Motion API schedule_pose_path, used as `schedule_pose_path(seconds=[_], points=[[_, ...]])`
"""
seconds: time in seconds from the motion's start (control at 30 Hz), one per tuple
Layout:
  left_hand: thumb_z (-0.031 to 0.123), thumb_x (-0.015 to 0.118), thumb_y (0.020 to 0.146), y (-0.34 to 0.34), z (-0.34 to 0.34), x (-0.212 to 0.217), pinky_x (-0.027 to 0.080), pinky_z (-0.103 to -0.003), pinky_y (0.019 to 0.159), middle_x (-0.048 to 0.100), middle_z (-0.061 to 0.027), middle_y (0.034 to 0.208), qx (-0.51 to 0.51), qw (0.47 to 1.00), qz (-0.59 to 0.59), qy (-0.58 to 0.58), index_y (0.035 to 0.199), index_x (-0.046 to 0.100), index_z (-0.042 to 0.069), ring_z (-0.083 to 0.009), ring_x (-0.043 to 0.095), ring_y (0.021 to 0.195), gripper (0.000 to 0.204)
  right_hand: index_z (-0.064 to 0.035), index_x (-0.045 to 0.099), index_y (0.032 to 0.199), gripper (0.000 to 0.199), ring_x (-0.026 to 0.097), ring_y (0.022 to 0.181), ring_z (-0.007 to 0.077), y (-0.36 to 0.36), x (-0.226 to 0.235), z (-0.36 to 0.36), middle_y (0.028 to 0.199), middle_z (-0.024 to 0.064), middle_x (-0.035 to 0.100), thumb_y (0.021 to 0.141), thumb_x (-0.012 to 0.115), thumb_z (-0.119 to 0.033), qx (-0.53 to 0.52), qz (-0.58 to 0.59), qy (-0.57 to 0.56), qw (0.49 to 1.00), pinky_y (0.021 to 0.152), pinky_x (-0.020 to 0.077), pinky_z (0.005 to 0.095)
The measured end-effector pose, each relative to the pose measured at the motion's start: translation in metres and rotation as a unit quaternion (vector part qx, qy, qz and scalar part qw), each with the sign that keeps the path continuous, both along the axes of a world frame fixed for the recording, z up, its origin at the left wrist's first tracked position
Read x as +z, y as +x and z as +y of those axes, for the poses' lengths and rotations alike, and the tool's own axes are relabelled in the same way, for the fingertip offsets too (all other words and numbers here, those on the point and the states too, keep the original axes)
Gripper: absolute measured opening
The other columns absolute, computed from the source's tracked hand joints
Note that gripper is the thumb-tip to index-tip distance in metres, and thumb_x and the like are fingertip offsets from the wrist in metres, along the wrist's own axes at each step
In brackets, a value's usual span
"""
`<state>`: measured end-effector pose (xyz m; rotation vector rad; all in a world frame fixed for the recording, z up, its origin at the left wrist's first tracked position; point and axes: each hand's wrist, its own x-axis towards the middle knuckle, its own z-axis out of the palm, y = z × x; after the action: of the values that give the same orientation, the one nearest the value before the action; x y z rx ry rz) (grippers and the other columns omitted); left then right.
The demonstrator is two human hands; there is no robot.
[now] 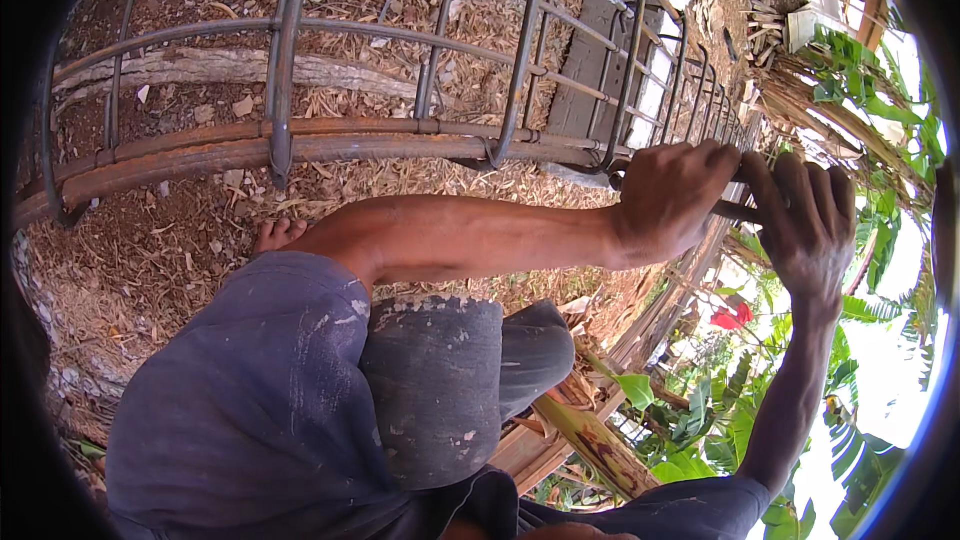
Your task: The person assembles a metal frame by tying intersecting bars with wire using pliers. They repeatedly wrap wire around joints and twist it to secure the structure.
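Note:
My left hand (672, 198) is closed in a fist at the near side of a rebar cage (400, 145), beside its rusty lower bars. To its right, the fingers of my right hand (808, 218) are curled round a dark metal bar (738, 211). A short length of this bar shows between the two hands, and my left fist appears closed round it too. Its ends and exact kind are hidden by my fingers. The cage has long bars joined by several bent stirrups and runs from the far left towards the upper right.
A grey block (590, 65) lies under the cage, next to a pale log (240, 70). Wood chips and soil cover the ground. Timber planks (530, 455), a cut plant stem (600, 445) and green leaves (700, 420) are at the lower right. A bare foot (279, 233) shows at left.

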<state>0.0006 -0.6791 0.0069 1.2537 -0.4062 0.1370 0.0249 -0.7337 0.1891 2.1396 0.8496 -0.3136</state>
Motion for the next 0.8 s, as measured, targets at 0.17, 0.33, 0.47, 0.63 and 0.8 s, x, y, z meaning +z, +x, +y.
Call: schedule_pose_path(seconds=[0.17,0.33,0.47,0.63,0.8], points=[[-0.004,0.072,0.071,0.015,0.007,0.011,0.053,-0.04,0.056,0.065,-0.0134,0.081,0.025,0.99,0.135,-0.017,0.099,0.053,0.0,-0.028,0.066,0.062,0.034,-0.0113,0.068,0.098,0.03,0.055,0.078,0.0188,0.07,-0.01,0.002,0.084,0.0015,0.055,0.071,0.065,-0.025,0.1,0.115,0.041,0.987,0.077,0.0464,0.0365],[-0.002,0.073,0.07,0.016,0.008,0.009,0.053,-0.04,0.061,0.066,-0.0132,0.083,-0.029,0.986,0.166,-0.011,0.102,0.053,-0.001,-0.0274,0.067,0.071,0.037,-0.0196,0.067,0.084,0.02,0.053,0.076,0.0147,0.076,-0.024,-0.008,0.078,-0.0041,0.052,0.066,0.072,-0.027,0.142,0.089,0.062,0.984,0.071,0.0429,0.0302],[-0.001,0.075,0.069,0.016,0.002,0.006,0.053,-0.04,0.065,0.063,-0.0152,0.091,-0.052,0.989,0.139,0.023,0.105,0.053,-0.001,-0.0286,0.067,0.077,0.042,-0.0196,0.066,0.093,0.026,0.053,0.076,0.0145,0.073,-0.018,-0.021,0.077,-0.0035,0.053,0.07,0.074,-0.028,0.096,0.104,0.047,0.989,0.071,0.0427,0.0314],[0.005,0.076,0.071,-0.01,0.0,-0.001,0.053,-0.043,0.071,0.058,-0.0152,0.102,0.024,0.993,-0.055,0.102,0.113,0.051,0.001,-0.0263,0.063,0.087,0.049,-0.0151,0.072,0.093,0.009,0.06,0.063,0.0189,0.026,0.002,0.0,0.073,0.0042,0.066,0.085,0.069,-0.013,-0.279,0.145,-0.002,0.949,0.063,0.049,0.0363],[0.005,0.068,0.075,-0.015,-0.005,-0.009,0.053,-0.037,0.053,0.061,-0.0102,0.085,0.027,0.979,-0.192,0.065,0.104,0.057,0.002,-0.0222,0.064,0.064,0.031,-0.0049,0.07,0.085,0.015,0.068,0.068,0.0249,0.024,0.005,0.008,0.071,0.0114,0.067,0.076,0.076,-0.015,-0.679,0.266,-0.107,0.676,0.064,0.0528,0.0396]])
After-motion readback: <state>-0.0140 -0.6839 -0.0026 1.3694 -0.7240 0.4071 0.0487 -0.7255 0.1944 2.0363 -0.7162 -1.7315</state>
